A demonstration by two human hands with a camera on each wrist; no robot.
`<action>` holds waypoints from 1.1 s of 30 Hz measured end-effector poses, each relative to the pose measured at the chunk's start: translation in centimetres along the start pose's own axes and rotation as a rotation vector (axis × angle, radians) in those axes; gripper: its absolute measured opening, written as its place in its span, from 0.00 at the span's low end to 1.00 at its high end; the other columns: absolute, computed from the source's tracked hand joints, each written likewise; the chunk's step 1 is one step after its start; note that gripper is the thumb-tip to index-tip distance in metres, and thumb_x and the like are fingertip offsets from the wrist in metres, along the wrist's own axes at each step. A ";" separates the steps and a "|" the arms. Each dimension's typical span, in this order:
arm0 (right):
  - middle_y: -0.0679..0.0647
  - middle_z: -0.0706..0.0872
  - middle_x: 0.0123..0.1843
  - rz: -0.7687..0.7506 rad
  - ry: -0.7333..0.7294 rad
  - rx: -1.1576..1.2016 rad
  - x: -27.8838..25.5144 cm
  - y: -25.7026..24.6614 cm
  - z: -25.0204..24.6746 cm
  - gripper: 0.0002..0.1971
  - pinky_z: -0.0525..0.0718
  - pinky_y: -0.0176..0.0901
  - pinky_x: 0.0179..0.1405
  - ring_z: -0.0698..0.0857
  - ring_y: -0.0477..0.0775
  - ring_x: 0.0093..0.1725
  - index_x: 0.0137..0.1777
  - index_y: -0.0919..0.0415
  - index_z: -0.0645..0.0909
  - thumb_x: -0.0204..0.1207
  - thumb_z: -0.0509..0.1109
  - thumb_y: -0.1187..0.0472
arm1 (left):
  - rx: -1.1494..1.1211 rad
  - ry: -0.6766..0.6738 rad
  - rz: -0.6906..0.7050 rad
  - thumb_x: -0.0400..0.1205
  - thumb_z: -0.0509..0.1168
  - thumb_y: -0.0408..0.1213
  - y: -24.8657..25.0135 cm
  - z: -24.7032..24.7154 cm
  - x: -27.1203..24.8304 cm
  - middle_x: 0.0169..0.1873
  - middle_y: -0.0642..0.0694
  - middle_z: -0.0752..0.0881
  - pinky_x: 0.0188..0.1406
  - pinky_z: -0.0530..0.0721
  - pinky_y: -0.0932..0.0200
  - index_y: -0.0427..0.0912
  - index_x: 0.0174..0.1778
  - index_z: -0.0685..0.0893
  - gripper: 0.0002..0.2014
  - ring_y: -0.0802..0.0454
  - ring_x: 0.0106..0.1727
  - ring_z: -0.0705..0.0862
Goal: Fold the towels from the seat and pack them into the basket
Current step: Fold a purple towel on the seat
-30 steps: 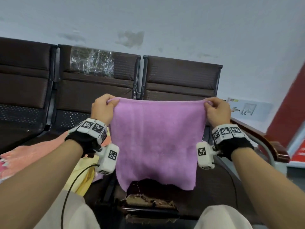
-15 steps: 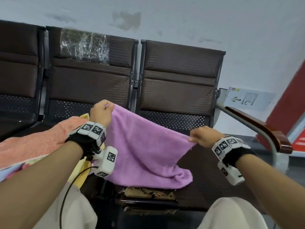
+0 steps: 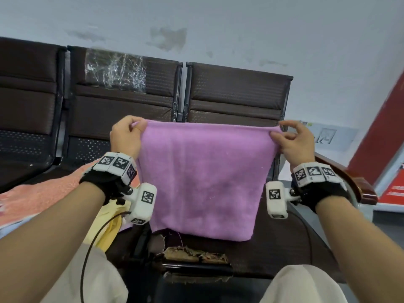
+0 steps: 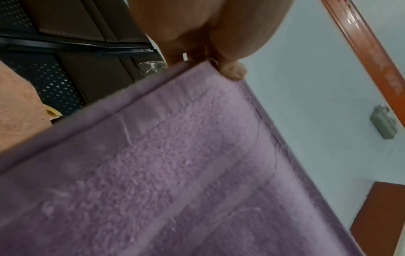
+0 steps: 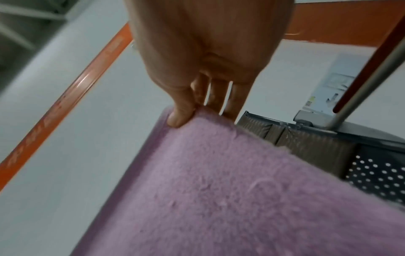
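The left hand [image 3: 125, 136] and right hand [image 3: 294, 141] are each pinching a top corner of the purple towel [image 3: 203, 182] — it is hanging spread between them, above the brown seat [image 3: 284, 248].

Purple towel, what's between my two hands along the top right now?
Only the purple towel itself: its top edge runs taut from the left hand to the right hand, each pinching a top corner. The head view shows this.
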State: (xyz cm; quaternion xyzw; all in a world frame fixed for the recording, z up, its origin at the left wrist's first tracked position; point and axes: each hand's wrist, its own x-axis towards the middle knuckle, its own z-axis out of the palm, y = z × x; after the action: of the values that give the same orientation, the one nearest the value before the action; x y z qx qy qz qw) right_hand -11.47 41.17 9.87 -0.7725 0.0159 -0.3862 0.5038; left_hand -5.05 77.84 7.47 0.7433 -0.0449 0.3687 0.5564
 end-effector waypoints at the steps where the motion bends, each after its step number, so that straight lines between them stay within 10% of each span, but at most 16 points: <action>1: 0.56 0.87 0.41 0.011 0.013 -0.040 0.2 -0.1 0.1 0.09 0.85 0.46 0.38 0.84 0.50 0.37 0.51 0.58 0.86 0.71 0.77 0.63 | -0.004 -0.013 -0.008 0.79 0.66 0.35 0.0 0.0 0.1 0.36 0.47 0.84 0.43 0.75 0.62 0.40 0.45 0.88 0.05 0.54 0.41 0.80; 8: 0.51 0.82 0.35 0.336 0.062 -0.074 -1.4 4.9 3.1 0.09 0.76 0.42 0.38 0.79 0.53 0.41 0.32 0.54 0.81 0.75 0.71 0.60 | 0.120 -0.302 -0.195 0.83 0.59 0.35 -4.3 2.7 -2.3 0.46 0.38 0.85 0.48 0.73 0.56 0.36 0.47 0.83 0.09 0.45 0.48 0.80; 13: 0.56 0.86 0.45 0.512 0.038 -0.052 -3.2 8.9 5.6 0.01 0.82 0.56 0.57 0.83 0.56 0.48 0.40 0.55 0.84 0.72 0.72 0.62 | 0.030 -0.414 -0.429 0.83 0.56 0.40 -5.4 5.7 -3.6 0.56 0.35 0.84 0.64 0.76 0.48 0.37 0.49 0.81 0.12 0.38 0.61 0.80; 18: 0.52 0.79 0.28 0.618 -0.038 0.243 -4.7 9.0 8.1 0.10 0.75 0.34 0.20 0.75 0.49 0.26 0.40 0.60 0.83 0.74 0.64 0.73 | -0.123 -0.493 -0.453 0.74 0.62 0.33 -5.5 7.6 -4.5 0.39 0.45 0.86 0.52 0.81 0.50 0.45 0.34 0.88 0.09 0.46 0.46 0.83; 22: 0.55 0.83 0.33 0.539 -0.331 0.412 -4.9 6.2 9.7 0.12 0.79 0.34 0.25 0.76 0.45 0.25 0.38 0.62 0.88 0.75 0.65 0.73 | -0.162 -0.570 -0.346 0.81 0.61 0.29 -5.9 8.7 -5.3 0.45 0.42 0.83 0.48 0.81 0.47 0.42 0.55 0.80 0.09 0.46 0.43 0.81; 26: 0.56 0.77 0.32 0.536 -0.657 0.579 -5.6 5.6 10.9 0.10 0.89 0.40 0.38 0.79 0.45 0.28 0.46 0.63 0.85 0.75 0.66 0.77 | -0.269 -0.599 -0.283 0.80 0.67 0.29 -6.0 9.0 -5.4 0.31 0.49 0.84 0.27 0.79 0.63 0.43 0.48 0.84 0.06 0.59 0.28 0.80; 33: 0.50 0.88 0.33 -0.066 -0.712 -0.348 -6.5 7.0 12.0 0.05 0.83 0.39 0.38 0.85 0.47 0.32 0.39 0.55 0.85 0.70 0.71 0.66 | -0.110 -0.706 -0.235 0.84 0.61 0.32 -7.9 9.2 -5.9 0.37 0.48 0.86 0.40 0.80 0.57 0.47 0.45 0.85 0.09 0.54 0.38 0.82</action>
State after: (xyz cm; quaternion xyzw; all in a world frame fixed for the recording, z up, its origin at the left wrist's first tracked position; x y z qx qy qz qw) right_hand -6.15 49.63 -1.77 -0.9320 -0.1196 -0.1017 0.3267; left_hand -0.99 70.89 -3.28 0.7936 -0.1681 0.0206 0.5844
